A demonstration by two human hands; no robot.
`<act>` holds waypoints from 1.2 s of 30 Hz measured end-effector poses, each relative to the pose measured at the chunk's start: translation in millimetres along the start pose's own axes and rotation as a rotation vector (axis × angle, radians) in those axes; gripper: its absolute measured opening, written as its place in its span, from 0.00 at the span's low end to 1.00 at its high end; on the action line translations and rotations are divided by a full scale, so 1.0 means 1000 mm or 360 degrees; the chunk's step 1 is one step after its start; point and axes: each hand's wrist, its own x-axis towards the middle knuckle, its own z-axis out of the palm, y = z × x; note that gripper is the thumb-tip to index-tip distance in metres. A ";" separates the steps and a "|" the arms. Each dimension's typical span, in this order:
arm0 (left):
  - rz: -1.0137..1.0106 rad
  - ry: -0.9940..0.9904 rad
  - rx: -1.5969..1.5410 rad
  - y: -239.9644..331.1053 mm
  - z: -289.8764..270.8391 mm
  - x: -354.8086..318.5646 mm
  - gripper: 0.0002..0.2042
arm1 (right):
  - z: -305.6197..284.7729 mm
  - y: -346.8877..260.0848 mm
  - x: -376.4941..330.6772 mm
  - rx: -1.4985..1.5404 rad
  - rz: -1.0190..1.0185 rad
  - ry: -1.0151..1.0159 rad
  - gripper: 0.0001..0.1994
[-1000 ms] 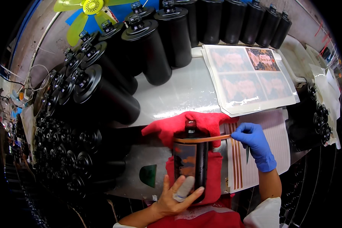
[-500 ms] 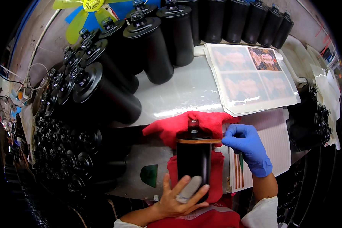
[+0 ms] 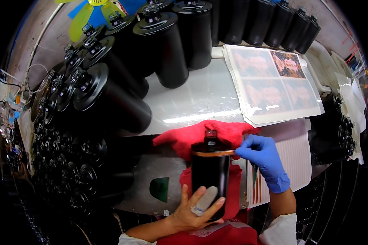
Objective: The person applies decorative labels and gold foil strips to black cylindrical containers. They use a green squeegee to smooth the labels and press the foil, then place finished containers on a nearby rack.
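A black bottle (image 3: 208, 177) with a short clear neck stands before me on a red cloth (image 3: 184, 139). My left hand (image 3: 196, 209) grips its lower part from the front, fingers laid along the side; one finger wears a pale cover. Around the bottle, just below the shoulder, runs a thin copper-coloured strip (image 3: 212, 154). At the bottle's right edge my right hand (image 3: 262, 157), in a blue glove, pinches the strip's end between thumb and forefinger. Whether the strip reaches round the back is hidden.
Several black bottles (image 3: 161, 53) line the table's far side and left. More copper strips (image 3: 256, 188) lie on a lined sheet (image 3: 290, 151) at right. Printed sheets (image 3: 257, 96) lie beyond it. A dark green flat piece (image 3: 158, 189) is left of the bottle.
My right hand has moved slightly left toward the bottle, and less of the strip sticks out beyond its right side. The bottle sits slightly farther right in view.
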 end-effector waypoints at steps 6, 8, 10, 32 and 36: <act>-0.0072 -0.0023 -0.0638 -0.030 0.019 -0.039 0.52 | 0.022 -0.007 -0.003 -0.0064 -0.0047 -0.0051 0.07; -0.0090 0.0015 -0.0565 -0.024 0.007 -0.029 0.50 | 0.021 -0.007 -0.003 -0.0083 -0.0084 -0.0069 0.07; -0.0086 0.0137 -0.0512 -0.016 -0.001 -0.020 0.47 | 0.020 -0.014 -0.006 -0.0052 -0.0057 -0.0116 0.07; -0.0159 -0.0054 -0.0742 -0.038 0.004 -0.026 0.47 | 0.017 0.010 -0.007 -0.0098 -0.0187 0.0197 0.06; -0.0639 0.0488 -0.1111 -0.044 -0.015 0.017 0.36 | 0.019 0.015 -0.024 0.0101 -0.0049 0.0144 0.04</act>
